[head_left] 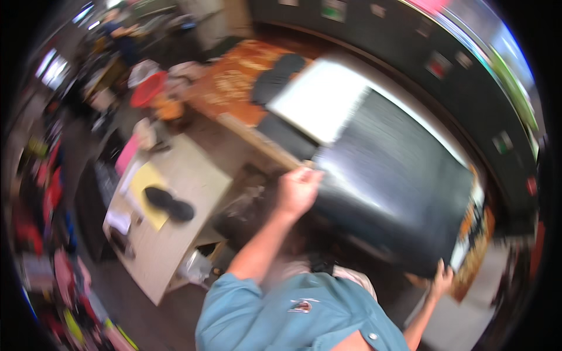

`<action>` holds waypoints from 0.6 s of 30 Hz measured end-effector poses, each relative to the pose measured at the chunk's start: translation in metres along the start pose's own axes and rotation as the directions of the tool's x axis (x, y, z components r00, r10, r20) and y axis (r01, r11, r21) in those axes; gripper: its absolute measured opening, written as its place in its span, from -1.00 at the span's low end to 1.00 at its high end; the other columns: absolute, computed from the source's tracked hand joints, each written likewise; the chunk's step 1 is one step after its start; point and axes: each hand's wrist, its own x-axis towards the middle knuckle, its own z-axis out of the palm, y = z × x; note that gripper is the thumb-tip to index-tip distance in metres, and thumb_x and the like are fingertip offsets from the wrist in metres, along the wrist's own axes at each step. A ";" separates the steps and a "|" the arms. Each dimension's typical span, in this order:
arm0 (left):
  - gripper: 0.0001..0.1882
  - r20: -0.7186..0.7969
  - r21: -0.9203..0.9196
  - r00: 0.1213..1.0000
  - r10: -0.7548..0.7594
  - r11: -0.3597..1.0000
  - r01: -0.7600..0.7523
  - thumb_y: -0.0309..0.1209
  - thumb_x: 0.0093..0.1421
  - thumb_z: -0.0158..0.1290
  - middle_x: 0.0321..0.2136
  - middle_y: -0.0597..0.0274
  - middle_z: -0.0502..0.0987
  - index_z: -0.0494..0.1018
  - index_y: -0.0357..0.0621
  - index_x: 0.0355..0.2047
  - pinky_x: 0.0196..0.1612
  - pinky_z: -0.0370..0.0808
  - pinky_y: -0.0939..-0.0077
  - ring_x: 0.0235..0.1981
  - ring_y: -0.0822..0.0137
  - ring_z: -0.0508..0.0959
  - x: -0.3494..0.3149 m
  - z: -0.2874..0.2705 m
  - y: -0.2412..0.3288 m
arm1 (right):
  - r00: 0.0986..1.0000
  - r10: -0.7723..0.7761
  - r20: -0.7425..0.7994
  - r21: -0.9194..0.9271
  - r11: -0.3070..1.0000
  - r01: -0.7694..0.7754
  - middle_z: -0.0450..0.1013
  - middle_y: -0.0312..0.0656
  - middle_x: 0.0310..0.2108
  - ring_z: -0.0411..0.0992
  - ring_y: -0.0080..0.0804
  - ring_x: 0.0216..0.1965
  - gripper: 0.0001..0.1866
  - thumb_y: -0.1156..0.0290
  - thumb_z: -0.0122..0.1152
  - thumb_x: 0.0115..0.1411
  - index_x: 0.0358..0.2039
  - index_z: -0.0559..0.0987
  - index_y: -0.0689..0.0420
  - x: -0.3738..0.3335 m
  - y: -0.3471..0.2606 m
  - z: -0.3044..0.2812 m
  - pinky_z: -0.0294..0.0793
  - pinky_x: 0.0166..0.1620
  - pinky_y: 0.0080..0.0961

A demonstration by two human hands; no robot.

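A large glossy black sheet [404, 175], perhaps leather or rubber, spreads across the long table and bends down over its near edge. My left hand [300, 188] is closed on its near left corner. At the near right corner, my right hand [442, 282] grips the same sheet, fingers at its edge. Under the black sheet's far left part lies a white sheet or board [325, 96]. Motion blur smears the picture, so the exact finger grip is hard to see.
An orange patterned cover [234, 82] lies on the table's left, with a dark sole-shaped piece [280, 73] on it. To my left stands a small pale table [196, 158] bearing a yellow sheet [146, 180] and a black shoe sole [170, 203]. A dark wall [404, 52] rises behind.
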 end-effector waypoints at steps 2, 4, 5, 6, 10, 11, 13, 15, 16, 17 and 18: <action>-0.72 -0.022 0.170 0.997 0.077 0.983 -0.072 -0.43 0.39 0.26 -0.55 0.54 0.42 0.53 -0.27 -0.47 -0.39 0.37 0.54 -0.42 0.64 0.33 0.016 -0.013 0.000 | 0.983 -0.152 0.101 0.282 0.952 0.118 0.55 -0.20 -0.07 0.49 -0.42 -0.07 -0.66 0.40 0.37 0.42 0.09 0.54 0.28 -0.019 -0.012 0.004 0.52 0.07 -0.45; -0.77 0.022 0.158 0.994 0.105 0.982 -0.107 -0.41 0.39 0.27 -0.52 0.59 0.44 0.59 -0.27 -0.41 -0.38 0.34 0.58 -0.43 0.67 0.32 0.033 -0.017 0.002 | 0.957 -0.284 0.060 0.172 0.947 0.270 0.53 -0.22 -0.08 0.46 -0.45 -0.06 -0.70 0.44 0.38 0.39 0.04 0.55 0.28 -0.028 -0.032 0.012 0.47 0.08 -0.45; -0.78 0.015 0.126 0.989 0.150 0.980 -0.151 -0.39 0.40 0.27 -0.52 0.59 0.44 0.62 -0.27 -0.38 -0.40 0.32 0.58 -0.44 0.67 0.31 0.044 -0.011 0.005 | 0.960 -0.275 0.049 0.141 0.954 0.266 0.53 -0.23 -0.10 0.45 -0.46 -0.06 -0.72 0.47 0.37 0.38 0.02 0.55 0.29 -0.023 -0.045 0.021 0.46 0.08 -0.46; -0.77 0.011 0.202 0.988 0.153 0.967 -0.152 -0.39 0.41 0.26 -0.52 0.58 0.44 0.62 -0.28 -0.38 -0.41 0.30 0.57 -0.44 0.67 0.30 0.057 -0.009 0.009 | 0.933 -0.350 0.084 0.181 0.926 0.331 0.53 -0.24 -0.11 0.43 -0.47 -0.06 -0.75 0.49 0.36 0.37 -0.01 0.55 0.29 -0.018 -0.057 0.028 0.44 0.07 -0.46; -0.62 0.031 0.296 0.965 0.262 0.919 -0.259 -0.33 0.37 0.28 -0.62 0.42 0.33 0.47 -0.33 -0.51 -0.45 0.28 0.44 -0.46 0.59 0.25 0.114 0.010 0.025 | 0.951 -0.304 0.051 0.259 0.924 0.282 0.51 -0.28 -0.21 0.43 -0.54 -0.15 -0.82 0.50 0.33 0.38 -0.10 0.54 0.28 0.029 -0.091 0.058 0.45 0.00 -0.51; -0.55 0.037 0.385 0.945 0.325 0.868 -0.314 -0.26 0.34 0.30 -0.65 0.32 0.29 0.43 -0.36 -0.53 -0.46 0.29 0.34 -0.48 0.54 0.24 0.134 0.016 0.028 | 0.963 -0.260 0.075 0.242 0.941 0.236 0.51 -0.29 -0.23 0.42 -0.57 -0.18 -0.83 0.50 0.34 0.38 -0.12 0.54 0.27 0.043 -0.095 0.066 0.45 -0.04 -0.54; -0.51 0.062 0.495 0.961 0.271 0.827 -0.265 -0.19 0.30 0.31 -0.66 0.11 0.31 0.43 -0.42 -0.50 -0.44 0.33 0.25 -0.52 0.48 0.28 0.175 0.035 0.031 | 0.961 -0.262 0.089 0.308 0.925 0.224 0.49 -0.33 -0.31 0.38 -0.65 -0.29 -0.85 0.49 0.34 0.38 -0.17 0.53 0.24 0.073 -0.104 0.088 0.42 -0.16 -0.59; -0.51 0.127 0.523 0.953 0.276 0.797 -0.301 -0.15 0.29 0.29 -0.61 -0.09 0.45 0.50 -0.44 -0.45 -0.39 0.40 0.20 -0.54 0.37 0.43 0.225 0.063 0.037 | 0.963 -0.264 0.054 0.232 0.941 0.245 0.45 -0.37 -0.35 0.34 -0.63 -0.32 -0.83 0.45 0.39 0.35 -0.22 0.54 0.21 0.110 -0.122 0.108 0.39 -0.20 -0.56; -0.51 0.147 0.566 0.957 0.249 0.772 -0.288 -0.12 0.30 0.28 -0.57 -0.20 0.54 0.55 -0.44 -0.42 -0.36 0.44 0.18 -0.54 0.29 0.53 0.255 0.082 0.044 | 0.960 -0.280 0.032 0.170 0.948 0.271 0.44 -0.38 -0.37 0.33 -0.63 -0.33 -0.81 0.43 0.41 0.33 -0.25 0.54 0.21 0.133 -0.136 0.120 0.38 -0.22 -0.55; -0.52 0.158 0.563 0.939 0.306 0.753 -0.340 -0.09 0.31 0.25 -0.48 -0.27 0.59 0.60 -0.40 -0.36 -0.29 0.49 0.12 -0.45 0.13 0.62 0.284 0.104 0.051 | 0.947 -0.319 0.027 0.203 0.930 0.308 0.43 -0.38 -0.39 0.32 -0.61 -0.34 -0.78 0.35 0.41 0.34 -0.27 0.55 0.20 0.160 -0.153 0.131 0.38 -0.23 -0.52; -0.51 0.155 0.589 0.933 0.325 0.728 -0.351 -0.05 0.32 0.22 -0.40 -0.34 0.64 0.65 -0.37 -0.30 -0.22 0.53 0.06 -0.36 -0.03 0.71 0.310 0.125 0.058 | 0.959 -0.276 0.056 0.195 0.945 0.261 0.42 -0.38 -0.41 0.32 -0.60 -0.35 -0.73 0.27 0.41 0.35 -0.29 0.56 0.20 0.187 -0.169 0.141 0.38 -0.24 -0.50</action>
